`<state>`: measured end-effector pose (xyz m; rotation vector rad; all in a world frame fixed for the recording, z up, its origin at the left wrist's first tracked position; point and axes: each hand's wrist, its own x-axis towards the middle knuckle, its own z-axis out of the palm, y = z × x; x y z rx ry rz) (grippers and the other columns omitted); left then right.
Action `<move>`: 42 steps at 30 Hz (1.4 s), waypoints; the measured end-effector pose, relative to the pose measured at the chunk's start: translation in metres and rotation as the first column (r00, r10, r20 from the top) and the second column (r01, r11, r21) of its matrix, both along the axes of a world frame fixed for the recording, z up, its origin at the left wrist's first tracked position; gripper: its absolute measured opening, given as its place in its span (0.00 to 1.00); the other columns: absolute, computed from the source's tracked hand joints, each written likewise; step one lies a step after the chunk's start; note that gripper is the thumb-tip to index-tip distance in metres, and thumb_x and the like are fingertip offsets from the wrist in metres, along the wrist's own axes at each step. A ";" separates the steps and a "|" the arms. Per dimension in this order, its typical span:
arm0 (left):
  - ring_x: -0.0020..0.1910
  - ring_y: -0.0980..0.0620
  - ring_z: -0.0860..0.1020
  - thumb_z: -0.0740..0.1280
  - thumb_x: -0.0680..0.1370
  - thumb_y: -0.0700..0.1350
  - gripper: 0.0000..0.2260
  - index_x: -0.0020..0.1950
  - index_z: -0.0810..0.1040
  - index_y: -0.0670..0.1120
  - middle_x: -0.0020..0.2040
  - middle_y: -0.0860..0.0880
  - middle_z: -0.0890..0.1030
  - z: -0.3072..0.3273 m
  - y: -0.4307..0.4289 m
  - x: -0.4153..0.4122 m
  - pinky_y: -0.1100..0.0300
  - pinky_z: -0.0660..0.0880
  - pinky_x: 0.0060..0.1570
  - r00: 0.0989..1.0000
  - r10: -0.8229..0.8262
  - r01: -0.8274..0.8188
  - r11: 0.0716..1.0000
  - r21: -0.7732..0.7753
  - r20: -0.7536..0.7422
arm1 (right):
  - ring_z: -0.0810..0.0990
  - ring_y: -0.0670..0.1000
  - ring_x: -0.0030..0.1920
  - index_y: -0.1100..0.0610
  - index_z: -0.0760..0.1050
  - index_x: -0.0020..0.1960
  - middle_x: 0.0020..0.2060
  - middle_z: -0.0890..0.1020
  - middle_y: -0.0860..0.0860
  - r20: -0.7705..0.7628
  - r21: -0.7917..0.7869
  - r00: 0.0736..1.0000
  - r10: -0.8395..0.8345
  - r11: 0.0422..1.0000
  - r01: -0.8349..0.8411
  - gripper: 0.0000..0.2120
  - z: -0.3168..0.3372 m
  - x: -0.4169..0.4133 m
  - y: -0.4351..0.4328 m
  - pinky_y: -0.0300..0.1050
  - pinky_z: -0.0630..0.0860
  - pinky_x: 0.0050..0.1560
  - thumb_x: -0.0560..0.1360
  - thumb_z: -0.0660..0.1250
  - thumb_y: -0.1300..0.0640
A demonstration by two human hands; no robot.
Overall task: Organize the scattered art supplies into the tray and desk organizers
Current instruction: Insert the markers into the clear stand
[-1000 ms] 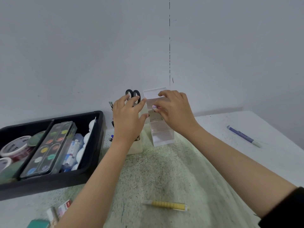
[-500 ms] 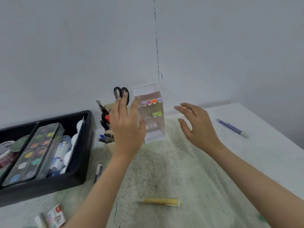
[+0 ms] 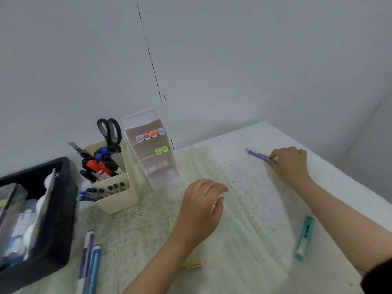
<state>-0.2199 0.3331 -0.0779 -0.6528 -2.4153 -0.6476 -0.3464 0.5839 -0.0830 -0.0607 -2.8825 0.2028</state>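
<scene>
A white table (image 3: 237,145) sits in a corner against grey walls (image 3: 63,60). Its middle is stained pale green (image 3: 244,251) and dotted with dark specks (image 3: 239,172). A thin, dashed dark line (image 3: 151,60) runs down the wall.

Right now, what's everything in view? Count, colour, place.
table: 1, white, green-stained
black tray: 1, far left, holds paints
pen holder: 1, cream, right of the tray
scissors: 1, black handles, in the pen holder
red marker: 1, in the pen holder
marker organizer: 1, clear, right of the pen holder
markers: 6, lilac, pink, orange, blue on top tier, two green below
purple pen: 1, far right
teal pen: 1, near right
yellow pen: 1, near edge, partly behind left forearm
loose pens: 2, purple-white and blue, near left, beside the tray
left hand: 1, open, over table centre
right hand: 1, fingers curled on the purple pen
</scene>
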 end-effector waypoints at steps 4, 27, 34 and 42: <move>0.49 0.51 0.77 0.66 0.74 0.39 0.09 0.53 0.80 0.44 0.47 0.50 0.82 -0.007 0.044 0.007 0.59 0.73 0.49 0.948 -0.199 0.198 0.980 0.031 0.249 | 0.78 0.59 0.48 0.58 0.76 0.59 0.44 0.83 0.55 -0.001 -0.113 1.000 0.016 0.993 -0.016 0.12 -0.002 0.013 0.013 0.47 0.67 0.49 0.77 0.63 0.57; 0.39 0.59 0.68 0.63 0.79 0.46 0.03 0.52 0.74 0.50 0.38 0.57 0.71 -0.015 0.069 0.015 0.69 0.62 0.36 0.875 -0.181 0.199 0.980 0.007 0.449 | 0.79 0.44 0.29 0.55 0.73 0.45 0.36 0.82 0.50 -0.072 -0.926 0.997 0.025 0.371 -0.076 0.09 0.038 0.057 -0.021 0.37 0.77 0.32 0.80 0.59 0.52; 0.25 0.60 0.68 0.71 0.73 0.35 0.12 0.39 0.78 0.53 0.33 0.55 0.70 0.010 0.013 0.010 0.70 0.65 0.27 0.818 -0.162 -0.185 0.835 0.519 0.552 | 0.75 0.52 0.37 0.61 0.77 0.47 0.35 0.79 0.55 -0.123 -0.882 0.978 0.170 0.434 -0.186 0.11 0.057 0.057 -0.056 0.45 0.72 0.41 0.77 0.64 0.53; 0.41 0.60 0.81 0.72 0.71 0.32 0.15 0.48 0.80 0.52 0.42 0.53 0.83 0.067 -0.051 0.014 0.71 0.75 0.42 0.971 0.053 -0.216 0.622 0.753 0.235 | 0.83 0.49 0.34 0.50 0.69 0.56 0.34 0.84 0.53 -0.281 -0.882 0.888 0.363 0.267 -0.389 0.14 0.079 0.066 -0.113 0.38 0.78 0.37 0.74 0.69 0.58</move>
